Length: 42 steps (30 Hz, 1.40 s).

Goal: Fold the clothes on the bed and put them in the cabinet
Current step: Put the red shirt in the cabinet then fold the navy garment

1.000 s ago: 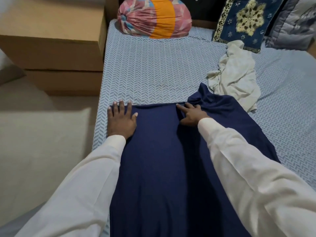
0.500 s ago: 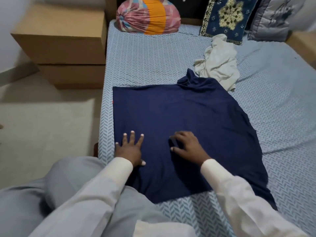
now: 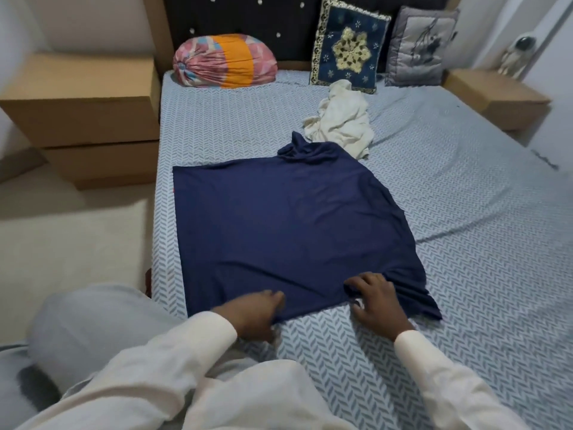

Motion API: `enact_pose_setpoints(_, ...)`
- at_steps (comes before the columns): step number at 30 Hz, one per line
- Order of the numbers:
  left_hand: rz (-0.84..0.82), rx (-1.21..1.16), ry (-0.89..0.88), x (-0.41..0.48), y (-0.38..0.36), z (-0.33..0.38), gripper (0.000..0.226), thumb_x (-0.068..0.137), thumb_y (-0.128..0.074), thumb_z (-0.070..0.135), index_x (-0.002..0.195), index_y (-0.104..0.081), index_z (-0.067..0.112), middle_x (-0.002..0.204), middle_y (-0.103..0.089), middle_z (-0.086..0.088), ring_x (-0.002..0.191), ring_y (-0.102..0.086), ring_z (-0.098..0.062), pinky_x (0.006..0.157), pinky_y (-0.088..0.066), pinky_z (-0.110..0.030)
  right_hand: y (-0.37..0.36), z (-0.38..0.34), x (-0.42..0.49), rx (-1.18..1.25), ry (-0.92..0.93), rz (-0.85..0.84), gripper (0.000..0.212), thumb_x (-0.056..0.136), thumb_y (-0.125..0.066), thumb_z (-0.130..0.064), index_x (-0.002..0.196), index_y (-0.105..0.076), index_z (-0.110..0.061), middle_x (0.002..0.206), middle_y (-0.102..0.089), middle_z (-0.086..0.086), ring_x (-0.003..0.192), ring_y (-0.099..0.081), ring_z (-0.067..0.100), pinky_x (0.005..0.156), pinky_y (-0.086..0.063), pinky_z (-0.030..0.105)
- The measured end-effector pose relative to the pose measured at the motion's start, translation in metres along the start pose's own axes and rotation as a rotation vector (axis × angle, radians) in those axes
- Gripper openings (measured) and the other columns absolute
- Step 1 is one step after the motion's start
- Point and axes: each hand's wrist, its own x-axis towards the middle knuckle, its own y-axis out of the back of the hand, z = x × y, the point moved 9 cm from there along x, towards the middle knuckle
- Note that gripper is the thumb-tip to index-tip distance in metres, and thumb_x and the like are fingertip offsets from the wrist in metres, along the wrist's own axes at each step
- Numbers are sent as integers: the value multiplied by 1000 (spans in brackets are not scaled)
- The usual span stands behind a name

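- Navy-blue, thin knit cloth makes up the garment (image 3: pixel 288 228) now in hand. It is spread almost flat on the near-left part of the bed, over a pale blue herringbone-patterned bedsheet (image 3: pixel 465 243), and its far end is bunched into a small peak.
- The near hem is held at two places. The left hand (image 3: pixel 254 311) is curled round the edge near its middle. The right hand (image 3: pixel 378 301) is bent onto the near right corner, where the cloth is gathered into wrinkles. A pinch between fingers and thumb is judged likely there, though the thumb's contact is partly hidden.
- The cloth is judged to be light and limp, with no stiffness of its own. Sagging and creasing are to be expected wherever it is left unsupported.
- The wrinkles drawn toward the right hand suggest that the knit stretches easily, so a hard pull is best avoided.
- Some cling between cloth and sheet may be expected. The hem is better lifted over than dragged, or the layer beneath may be rucked.
- Hold is best taken along an edge, at two points set well apart, so that a straight fold line is kept. A pinch in the middle of the panel would only bunch it.
- The right edge runs slanted and uneven toward the near corner and would need squaring first.
- A crumpled cream-white cloth garment (image 3: pixel 339 125) lies just beyond the bunched far end, not yet folded. No cabinet is in view.
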Motion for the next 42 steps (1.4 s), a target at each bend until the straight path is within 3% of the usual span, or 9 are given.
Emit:
enact_pose_setpoints(7, -58, 231, 106, 18, -18, 7, 73, 77, -75, 33, 136, -38, 13, 134, -43, -11, 119, -49, -32, 94, -44, -42, 21, 23, 3, -72, -33, 123, 19, 65, -61, -25, 83, -58, -30, 78, -58, -9, 77, -58, 25, 63, -32, 33)
enact_pose_setpoints(11, 14, 289, 181, 16, -5, -2, 42, 88, -59, 22, 127, -48, 11, 128, -51, -11, 112, -56, -32, 89, -47, -39, 46, 22, 19, 34, -55, 194, 11, 74, -48, -28, 81, -56, -25, 77, -59, -8, 77, -53, 23, 63, -45, 40)
enact_pose_setpoints(14, 45, 405, 228, 10, 4, -14, 29, 91, -51, 14, 120, -54, 11, 125, -58, -11, 111, -59, -30, 89, -47, -36, 44, 25, 26, 10, -116, 116, 6, 79, -54, -21, 83, -57, -25, 81, -59, -6, 82, -53, 21, 60, -48, 38)
enact_pose_setpoints(18, 9, 497, 297, -5, 5, -30, 29, 91, -50, 21, 118, -60, 16, 121, -63, -6, 109, -62, -27, 88, -47, -34, 36, 32, 26, 27, -167, 49, 20, 72, -60, -9, 83, -59, -26, 83, -57, -6, 83, -55, 20, 59, -48, 35)
enact_pose_setpoints(24, -112, 519, 420, -27, -2, -66, 32, 89, -54, 29, 119, -61, 20, 120, -64, 0, 110, -62, -23, 83, -45, -33, 19, 37, 21, 85, -198, -28, 23, 70, -59, -6, 78, -60, -27, 82, -58, -5, 78, -60, 24, 63, -50, 36)
enact_pose_setpoints(29, 84, 416, 376, -27, 19, -62, 28, 87, -52, 22, 113, -61, 20, 116, -64, -4, 106, -63, -26, 85, -47, -34, 35, 46, 27, 202, -259, 103, 33, 73, -57, 2, 71, -54, -31, 79, -58, -2, 72, -56, 24, 63, -47, 36)
enact_pose_setpoints(32, 120, 340, 323, -30, 28, -64, 29, 83, -54, 22, 110, -62, 21, 115, -63, -5, 105, -61, -27, 85, -49, -35, 41, 52, 30, 208, -258, 139, 32, 73, -57, 3, 72, -55, -30, 80, -59, 0, 73, -56, 26, 65, -50, 40)
enact_pose_setpoints(38, -42, 298, 338, -45, 21, -86, 37, 82, -60, 33, 115, -63, 18, 119, -62, -7, 105, -62, -27, 87, -51, -35, 32, 49, 33, 159, -246, 70, 31, 75, -58, 1, 73, -56, -30, 80, -59, -1, 73, -58, 27, 64, -51, 39)
enact_pose_setpoints(42, -260, 321, 442, -54, 3, -102, 51, 87, -63, 40, 131, -57, 13, 131, -59, -10, 116, -59, -30, 94, -48, -37, 7, 39, 32, 69, -173, -146, 34, 71, -56, -8, 62, -49, -41, 78, -53, -7, 75, -57, 22, 65, -50, 37)
